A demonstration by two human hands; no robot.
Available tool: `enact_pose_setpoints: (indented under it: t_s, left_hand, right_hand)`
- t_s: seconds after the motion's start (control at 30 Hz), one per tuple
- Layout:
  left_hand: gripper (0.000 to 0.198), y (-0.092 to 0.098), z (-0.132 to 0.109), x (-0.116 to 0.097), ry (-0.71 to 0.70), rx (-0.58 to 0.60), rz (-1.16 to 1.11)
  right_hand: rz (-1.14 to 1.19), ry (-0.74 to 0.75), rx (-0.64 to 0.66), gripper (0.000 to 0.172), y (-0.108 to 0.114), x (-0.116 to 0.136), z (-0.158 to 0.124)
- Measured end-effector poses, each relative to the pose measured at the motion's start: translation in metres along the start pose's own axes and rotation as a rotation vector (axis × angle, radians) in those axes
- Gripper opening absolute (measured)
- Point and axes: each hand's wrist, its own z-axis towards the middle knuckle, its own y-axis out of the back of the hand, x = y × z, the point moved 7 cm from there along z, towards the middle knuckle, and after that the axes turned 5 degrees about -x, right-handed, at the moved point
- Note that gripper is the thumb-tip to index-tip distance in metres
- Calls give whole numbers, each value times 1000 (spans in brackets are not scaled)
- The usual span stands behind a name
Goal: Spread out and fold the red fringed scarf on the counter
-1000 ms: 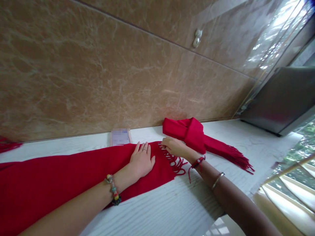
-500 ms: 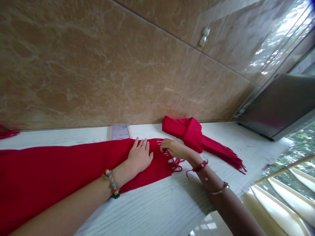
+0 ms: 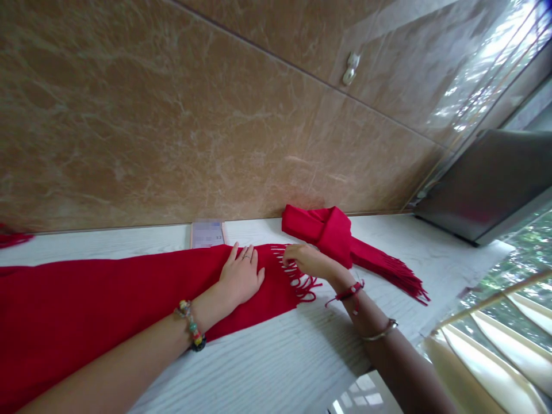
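A long red scarf (image 3: 129,293) lies spread along the white table, its fringed end toward the right. My left hand (image 3: 242,276) rests flat on the scarf near that end, fingers stretched out. Over the fringe, my right hand (image 3: 307,260) is curled with bent fingers at the strands; whether a strand is pinched is hidden. Some fringe strands below it are looped and tangled. Just behind my right hand lies a second red scarf (image 3: 332,233), folded and knotted, its straight fringe pointing right.
The white wood-grain table (image 3: 276,356) runs along a brown marbled wall (image 3: 172,115). A small flat card or box (image 3: 207,233) lies by the wall. At far left is some red fringe (image 3: 15,238). A dark grey box-like object (image 3: 495,178) stands at right, near cream slats (image 3: 500,339).
The view has shifted slightly. My left hand stays flat on the scarf, and my right hand remains curled at the fringe with only a slight shift of the fingers.
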Motion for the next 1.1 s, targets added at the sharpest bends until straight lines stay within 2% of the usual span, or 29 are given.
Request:
enact_pose_setpoints:
  t_s: [0.07, 0.13, 0.2, 0.27, 0.33, 0.37, 0.43, 0.53, 0.67, 0.73, 0.87, 0.97, 1.03, 1.1]
  left_hand:
    - [50, 0, 0, 0, -3, -2, 11]
    - [49, 0, 0, 0, -7, -4, 19]
    - [49, 1, 0, 0, -6, -5, 12]
    - [50, 0, 0, 1, -1, 5, 2]
    - [50, -1, 0, 1, -1, 17, -1]
    - [50, -1, 0, 1, -1, 20, -1]
    - [50, -1, 0, 1, -4, 17, 2]
    - [50, 0, 0, 0, -6, 10, 12]
    - [50, 0, 0, 0, -8, 11, 22]
    - [50, 0, 0, 0, -7, 10, 20]
    - [51, 0, 0, 1, 1, 6, -12]
    - [50, 1, 0, 0, 3, 1, -24]
    - [49, 1, 0, 1, 4, -1, -15]
    - [49, 2, -1, 1, 3, 8, -3]
  right_hand:
    - [-90, -107, 81, 31, -5, -18, -7]
    - [-183, -231, 97, 27, -1, -40, -17]
    - [-229, -288, 85, 27, 5, -50, -23]
    - [-183, -239, 10, 32, 13, -41, -20]
    - [-84, -126, -70, 40, 17, -22, -12]
    - [-36, -72, -79, 42, 17, -12, -8]
    - [-4, -27, -7, 38, 8, -5, -5]
    - [-103, -125, 100, 27, -3, -23, -11]
    - [-190, -248, 69, 26, 3, -49, -22]
    - [-147, -220, 10, 29, 9, -43, -19]
    - [60, -53, -143, 37, 17, -8, -6]
    - [63, -25, -50, 35, 6, 0, -2]
    - [12, -58, 12, 31, 0, -7, -3]
    - [-11, -88, 21, 28, -2, -15, -5]
